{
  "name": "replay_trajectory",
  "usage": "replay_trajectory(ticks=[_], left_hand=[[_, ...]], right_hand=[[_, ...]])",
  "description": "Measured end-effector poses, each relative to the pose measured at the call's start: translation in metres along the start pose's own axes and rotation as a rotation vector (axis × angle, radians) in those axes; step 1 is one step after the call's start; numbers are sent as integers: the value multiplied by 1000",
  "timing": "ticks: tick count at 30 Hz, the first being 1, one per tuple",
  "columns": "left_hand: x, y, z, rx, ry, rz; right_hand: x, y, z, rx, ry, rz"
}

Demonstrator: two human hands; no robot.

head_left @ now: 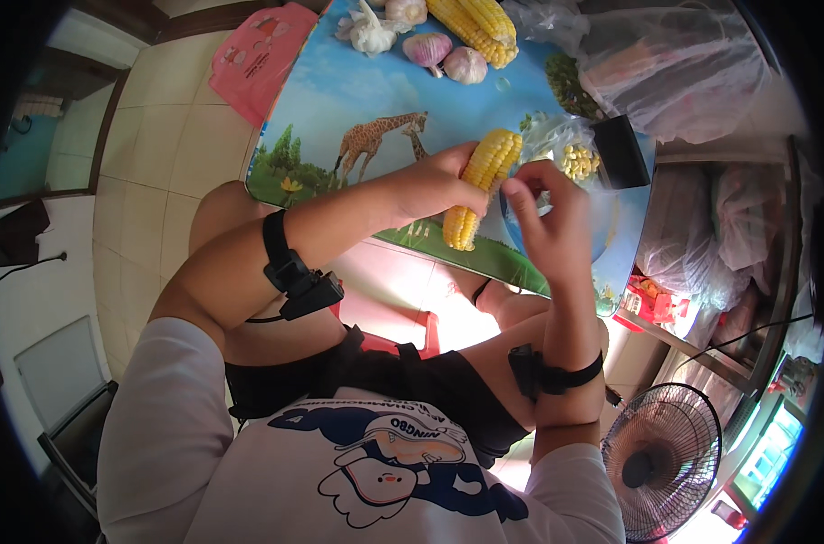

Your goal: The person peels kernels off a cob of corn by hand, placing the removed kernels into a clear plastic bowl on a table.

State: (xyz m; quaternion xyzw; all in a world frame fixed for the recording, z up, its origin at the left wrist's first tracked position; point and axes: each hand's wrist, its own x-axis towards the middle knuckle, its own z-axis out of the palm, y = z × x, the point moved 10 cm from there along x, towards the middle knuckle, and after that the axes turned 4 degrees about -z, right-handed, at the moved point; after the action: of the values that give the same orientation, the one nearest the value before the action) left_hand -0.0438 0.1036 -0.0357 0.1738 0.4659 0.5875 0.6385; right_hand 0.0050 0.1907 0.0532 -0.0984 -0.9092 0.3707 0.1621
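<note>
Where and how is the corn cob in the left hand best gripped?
Probably around its middle, coming from the left, as the left hand does. The corn cob is long and roundish, slanted with its upper end to the right in the picture, so a wrap there leaves both ends showing and its right side open toward the right hand.

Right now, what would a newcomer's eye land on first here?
Probably the yellow corn cob, held in the left grip over the blue tabletop's near side, with the right grip close beside it. Next might come the printed giraffe left of the cob, and the black fan at lower right.
</note>
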Motion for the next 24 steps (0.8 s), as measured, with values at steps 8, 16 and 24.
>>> replay_trajectory(ticks=[8, 16, 24], left_hand=[[1, 1, 2, 131, 4, 38], [2, 0, -2, 72, 10, 10], [0, 6, 1, 11, 6, 44]], right_hand=[[-5, 3, 10, -9, -12, 130], [-1, -10, 10, -188, 42, -45], [1, -8, 13, -130, -32, -104]])
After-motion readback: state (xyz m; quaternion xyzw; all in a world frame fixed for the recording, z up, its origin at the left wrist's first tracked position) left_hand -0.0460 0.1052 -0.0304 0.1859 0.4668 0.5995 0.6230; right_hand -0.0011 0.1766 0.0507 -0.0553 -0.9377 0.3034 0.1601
